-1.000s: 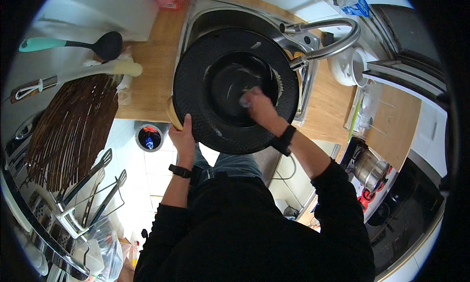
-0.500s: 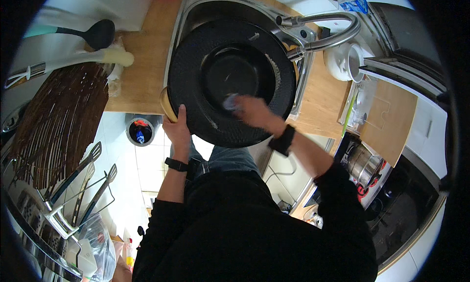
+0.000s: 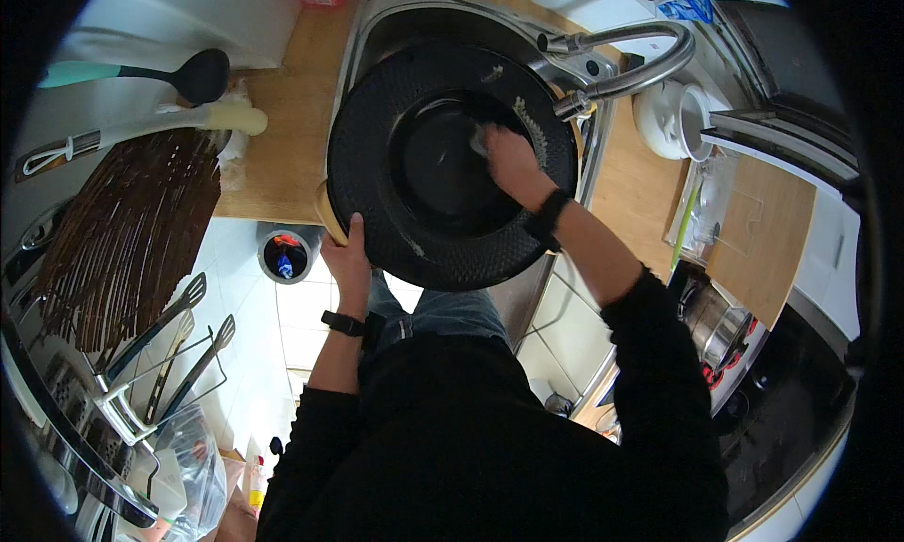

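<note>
A large black wok (image 3: 381,189) rests tilted over the metal sink (image 3: 350,57), its inside facing up. Pale residue streaks its sloping wall. My left hand (image 3: 348,269) grips the near left edge beside a wooden handle (image 3: 330,214); the thumb lies over the rim and the other fingers are hidden underneath. Inside the wok, my right hand (image 3: 516,168) is closed around a small pale scrubber (image 3: 479,141), pressed near the right side of the round bottom. The scrubber's exact kind is blurred.
A curved metal faucet (image 3: 650,74) reaches over the sink's right side. White pots (image 3: 659,118) stand on the wooden counter. Left are a black ladle (image 3: 200,76), a dark slatted mat (image 3: 132,231) and hanging spatulas (image 3: 184,302). A bin (image 3: 285,257) stands on the floor below.
My right hand has moved the scrubber up and to the right across the wok's inside. My left hand keeps its grip. The whole view has shifted slightly.
</note>
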Demonstrator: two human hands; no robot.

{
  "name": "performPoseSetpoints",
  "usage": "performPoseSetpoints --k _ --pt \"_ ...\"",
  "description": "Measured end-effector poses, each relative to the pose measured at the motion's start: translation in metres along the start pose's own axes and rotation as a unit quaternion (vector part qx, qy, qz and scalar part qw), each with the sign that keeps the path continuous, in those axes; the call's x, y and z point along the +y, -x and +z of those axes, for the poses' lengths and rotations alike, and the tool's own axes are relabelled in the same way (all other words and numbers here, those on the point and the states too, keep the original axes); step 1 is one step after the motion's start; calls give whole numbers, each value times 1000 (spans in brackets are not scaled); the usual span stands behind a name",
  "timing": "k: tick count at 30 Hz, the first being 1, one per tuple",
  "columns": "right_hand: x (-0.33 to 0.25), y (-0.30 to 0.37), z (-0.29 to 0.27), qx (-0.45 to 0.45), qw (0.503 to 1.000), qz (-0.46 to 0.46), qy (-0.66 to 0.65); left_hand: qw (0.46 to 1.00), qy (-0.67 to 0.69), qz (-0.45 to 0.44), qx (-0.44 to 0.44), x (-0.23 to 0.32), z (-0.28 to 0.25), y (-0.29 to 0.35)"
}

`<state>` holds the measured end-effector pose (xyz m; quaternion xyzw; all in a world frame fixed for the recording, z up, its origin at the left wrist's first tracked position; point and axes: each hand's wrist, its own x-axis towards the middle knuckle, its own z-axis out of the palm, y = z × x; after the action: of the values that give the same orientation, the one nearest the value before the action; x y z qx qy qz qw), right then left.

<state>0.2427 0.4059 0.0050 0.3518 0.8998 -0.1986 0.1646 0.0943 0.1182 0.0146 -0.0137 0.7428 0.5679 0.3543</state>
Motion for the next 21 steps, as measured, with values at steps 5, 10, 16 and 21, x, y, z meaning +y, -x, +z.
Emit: performPoseSetpoints --k 5,10,16,21 --pt "-86 -26 37 117 957 -39 -263 1000 19 10 8 -6 -1 4" --pt "-29 47 20 -154 957 -243 -29 999 26 18 10 -5 0 0" --pt "-16 -36 34 82 996 9 -43 999 3 -25 28 3 8 -1" --pt "-89 -28 15 171 925 49 -336 999 -24 -31 30 10 10 -3"
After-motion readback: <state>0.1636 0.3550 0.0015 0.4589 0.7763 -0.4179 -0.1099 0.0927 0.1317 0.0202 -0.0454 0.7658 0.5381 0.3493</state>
